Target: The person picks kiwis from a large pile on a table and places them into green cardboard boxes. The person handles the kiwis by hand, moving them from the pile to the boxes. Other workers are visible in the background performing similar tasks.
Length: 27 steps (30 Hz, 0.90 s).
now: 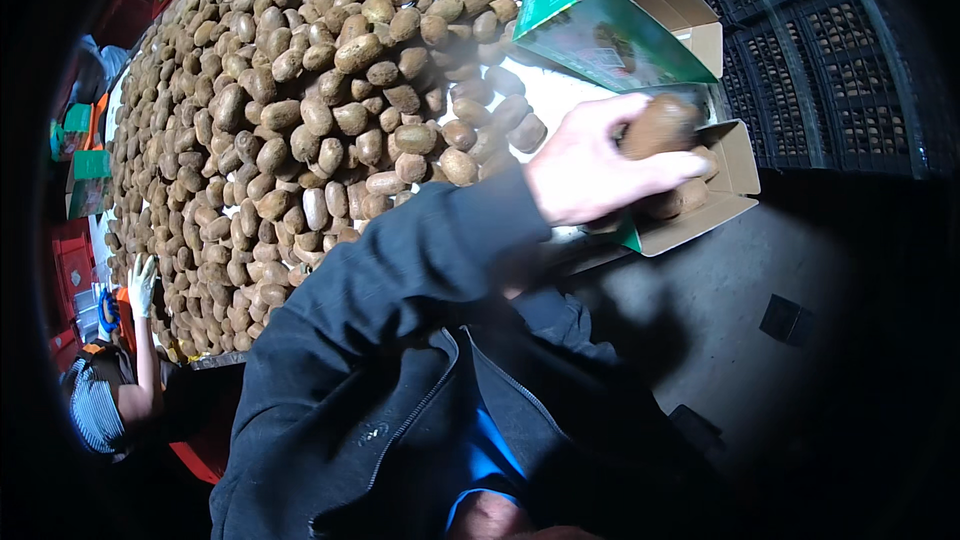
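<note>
My left hand [592, 157] reaches across to the right, fingers and thumb closed around a brown kiwifruit [660, 126] that is blurred by motion. Hand and fruit are over an open cardboard carton [694, 229] with green outer sides. Several kiwifruit [679, 199] lie inside this carton, partly covered by my hand. Just beyond stands a second green printed carton [615, 41], its flaps up. A small patch of skin beneath my left sleeve may be part of my right hand [514, 291]; the rest is hidden.
A large heap of kiwifruit [300, 120] spreads over a white-topped table [559, 94]. Stacked black crates [847, 75] of kiwifruit line the far right. At left, a co-worker's gloved hand [141, 285] is at the heap's edge, near green cartons [90, 165] and red crates [73, 259].
</note>
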Each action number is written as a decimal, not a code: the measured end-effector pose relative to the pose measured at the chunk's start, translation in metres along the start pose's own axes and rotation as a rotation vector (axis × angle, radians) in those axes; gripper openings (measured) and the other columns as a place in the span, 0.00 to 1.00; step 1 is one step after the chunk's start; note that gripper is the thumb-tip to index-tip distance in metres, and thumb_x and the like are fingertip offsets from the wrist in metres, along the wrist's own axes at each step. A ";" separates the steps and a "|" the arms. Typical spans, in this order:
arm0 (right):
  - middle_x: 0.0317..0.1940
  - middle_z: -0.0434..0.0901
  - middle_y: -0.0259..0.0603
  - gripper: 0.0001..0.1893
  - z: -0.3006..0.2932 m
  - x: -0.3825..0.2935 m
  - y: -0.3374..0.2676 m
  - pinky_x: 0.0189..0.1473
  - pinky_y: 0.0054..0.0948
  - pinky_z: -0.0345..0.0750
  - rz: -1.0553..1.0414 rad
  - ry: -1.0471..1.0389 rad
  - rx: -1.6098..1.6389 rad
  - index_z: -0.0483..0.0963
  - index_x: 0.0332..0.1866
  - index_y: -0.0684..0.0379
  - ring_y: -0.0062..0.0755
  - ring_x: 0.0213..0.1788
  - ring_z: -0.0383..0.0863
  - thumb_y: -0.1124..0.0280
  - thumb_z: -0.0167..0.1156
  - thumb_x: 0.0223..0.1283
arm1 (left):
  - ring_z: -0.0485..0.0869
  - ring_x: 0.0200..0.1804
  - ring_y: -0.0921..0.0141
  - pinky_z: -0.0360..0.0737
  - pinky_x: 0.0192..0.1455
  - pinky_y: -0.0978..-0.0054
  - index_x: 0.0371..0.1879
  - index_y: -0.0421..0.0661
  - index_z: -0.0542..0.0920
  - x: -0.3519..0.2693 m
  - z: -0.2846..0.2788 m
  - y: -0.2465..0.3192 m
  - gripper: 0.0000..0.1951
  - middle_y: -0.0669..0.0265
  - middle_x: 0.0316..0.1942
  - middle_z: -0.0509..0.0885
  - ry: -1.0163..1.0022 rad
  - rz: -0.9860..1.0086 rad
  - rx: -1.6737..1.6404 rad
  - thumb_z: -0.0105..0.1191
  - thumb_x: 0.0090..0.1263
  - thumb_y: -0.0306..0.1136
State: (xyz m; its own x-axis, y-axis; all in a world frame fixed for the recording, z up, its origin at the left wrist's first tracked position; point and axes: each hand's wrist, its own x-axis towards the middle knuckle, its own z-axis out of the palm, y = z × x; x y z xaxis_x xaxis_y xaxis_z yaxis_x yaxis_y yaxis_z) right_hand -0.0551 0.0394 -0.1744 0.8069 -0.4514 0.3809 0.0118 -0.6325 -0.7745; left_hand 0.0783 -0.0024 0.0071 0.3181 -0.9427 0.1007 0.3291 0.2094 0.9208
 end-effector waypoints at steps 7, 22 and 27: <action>0.42 0.87 0.49 0.11 0.000 -0.002 -0.005 0.50 0.40 0.82 0.002 -0.025 -0.036 0.81 0.54 0.65 0.47 0.46 0.88 0.76 0.59 0.72 | 0.83 0.58 0.54 0.82 0.58 0.56 0.57 0.44 0.81 0.034 0.054 -0.036 0.32 0.56 0.56 0.81 -0.050 0.101 0.862 0.71 0.62 0.55; 0.39 0.85 0.48 0.10 -0.013 0.032 0.013 0.50 0.40 0.81 0.114 0.101 -0.047 0.81 0.53 0.66 0.45 0.45 0.86 0.74 0.59 0.72 | 0.89 0.38 0.64 0.84 0.45 0.70 0.47 0.39 0.86 -0.108 -0.045 -0.037 0.10 0.57 0.37 0.88 0.196 0.066 0.910 0.65 0.70 0.29; 0.42 0.85 0.51 0.10 0.000 0.100 0.056 0.51 0.43 0.80 0.030 0.207 -0.200 0.81 0.51 0.65 0.51 0.45 0.85 0.72 0.61 0.70 | 0.88 0.34 0.71 0.85 0.39 0.74 0.47 0.39 0.86 -0.178 -0.092 -0.062 0.09 0.59 0.37 0.88 0.355 -0.257 0.914 0.63 0.74 0.31</action>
State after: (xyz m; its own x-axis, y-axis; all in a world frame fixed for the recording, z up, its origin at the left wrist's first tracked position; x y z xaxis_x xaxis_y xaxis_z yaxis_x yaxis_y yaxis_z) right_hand 0.0265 -0.0410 -0.1796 0.6672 -0.5776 0.4703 -0.1434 -0.7192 -0.6798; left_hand 0.0828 0.1766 -0.1022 0.6282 -0.7685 -0.1217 -0.3344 -0.4079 0.8496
